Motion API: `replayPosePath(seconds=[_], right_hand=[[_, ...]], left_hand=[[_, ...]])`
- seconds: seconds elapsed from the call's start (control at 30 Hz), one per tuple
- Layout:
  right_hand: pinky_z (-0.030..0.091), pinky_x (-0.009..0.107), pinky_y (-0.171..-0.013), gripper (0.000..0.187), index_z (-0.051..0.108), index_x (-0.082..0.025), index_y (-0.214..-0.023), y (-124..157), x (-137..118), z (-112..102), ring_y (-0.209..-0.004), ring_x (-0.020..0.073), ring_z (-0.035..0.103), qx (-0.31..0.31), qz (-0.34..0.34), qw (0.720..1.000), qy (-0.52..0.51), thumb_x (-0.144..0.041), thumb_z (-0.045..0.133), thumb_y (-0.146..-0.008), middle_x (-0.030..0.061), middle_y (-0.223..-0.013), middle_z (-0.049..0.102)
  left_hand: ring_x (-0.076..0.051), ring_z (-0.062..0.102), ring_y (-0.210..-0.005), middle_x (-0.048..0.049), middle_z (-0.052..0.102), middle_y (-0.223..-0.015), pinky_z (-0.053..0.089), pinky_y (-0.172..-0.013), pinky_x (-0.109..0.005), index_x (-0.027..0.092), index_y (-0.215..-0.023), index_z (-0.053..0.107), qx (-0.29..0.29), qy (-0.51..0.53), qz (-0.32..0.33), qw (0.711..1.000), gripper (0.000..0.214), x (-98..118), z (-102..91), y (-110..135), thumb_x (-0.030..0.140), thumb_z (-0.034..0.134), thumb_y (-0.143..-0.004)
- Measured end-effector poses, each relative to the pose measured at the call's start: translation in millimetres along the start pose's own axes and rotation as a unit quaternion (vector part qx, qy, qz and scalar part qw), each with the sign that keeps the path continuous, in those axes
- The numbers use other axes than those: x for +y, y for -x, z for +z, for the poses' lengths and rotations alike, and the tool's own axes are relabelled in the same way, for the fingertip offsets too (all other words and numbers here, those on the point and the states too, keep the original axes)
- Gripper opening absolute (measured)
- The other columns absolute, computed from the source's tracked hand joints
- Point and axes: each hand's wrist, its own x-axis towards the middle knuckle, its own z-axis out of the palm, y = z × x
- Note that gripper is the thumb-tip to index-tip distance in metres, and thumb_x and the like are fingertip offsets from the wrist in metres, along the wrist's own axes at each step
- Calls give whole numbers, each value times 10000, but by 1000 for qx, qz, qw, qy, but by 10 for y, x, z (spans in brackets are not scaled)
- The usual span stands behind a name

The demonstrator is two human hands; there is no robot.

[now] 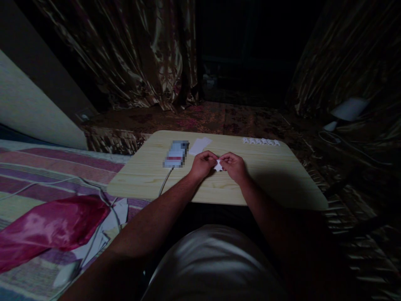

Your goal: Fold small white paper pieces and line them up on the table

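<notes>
L hand (203,164) & R hand (233,166) pinch white paper pc (218,166) over wood-grain surface (133,179); phone (176,153) markings pixelated; dim rm w/ curtains (159,46).

Wood-grain table (134,180) with a phone (176,155) on it
The phone lies toward the far left corner, its pale cable (165,180) running to the near edge. Glossy pink fabric (59,221) rests on the striped bedcover (34,170) past the left edge. Beyond the far edge hang patterned curtains (163,50); past the far right corner, a white-shaded lamp (351,109).
</notes>
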Motion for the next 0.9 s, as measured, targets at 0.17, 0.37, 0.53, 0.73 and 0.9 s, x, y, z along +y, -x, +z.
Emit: replayPosePath(seconds=[0.17, 0.37, 0.53, 0.73, 0.9], right_hand=[[436, 222, -480, 135, 671, -179, -766, 9, -37, -18, -507, 100, 530, -9, 3, 1000, -12, -278, 697, -679, -18, -605, 619], [439, 219, -484, 173, 664, -182, -833, -5, 2, -41, -502, 98, 543, -12, 21, 1000, -20, -247, 672, -672, -28, -625, 627], [438, 216, -479, 167, 649, -187, -805, -16, 8, -39, -503, 100, 549, 4, 23, 999, -23, -200, 635, -639, -33, -628, 624], [441, 225, -484, 143, 647, -189, -762, -27, 14, -36, -501, 107, 545, 24, 25, 999, -17, -198, 609, -625, -36, -599, 609], [426, 224, -482, 132, 666, -180, -749, -34, 28, -31, -499, 105, 533, 26, 16, 999, -25, -194, 611, -630, -34, -578, 602]], left_hand=[[-74, 437, -467, 39, 540, -526, 322, -479, -214, 153, -684, 659, -3, -2, -2, 1000, 105, 0, -10, -2, 183, 702, -593], [-87, 478, -485, 29, 582, -558, 367, -492, -221, 158, -705, 661, 4, 2, 0, 1000, 116, 13, -2, 9, 165, 692, -594], [-90, 493, -486, 28, 597, -566, 382, -501, -225, 156, -739, 671, 0, 4, -6, 1000, 146, 34, 15, 24, 169, 713, -599], [-93, 505, -494, 19, 613, -578, 389, -506, -225, 150, -740, 678, -2, -11, 2, 1000, 140, 43, 33, 41, 173, 709, -606], [-88, 493, -497, 21, 610, -583, 369, -499, -220, 152, -736, 679, -4, -16, 20, 1000, 123, 17, 36, 38, 168, 698, -615]])
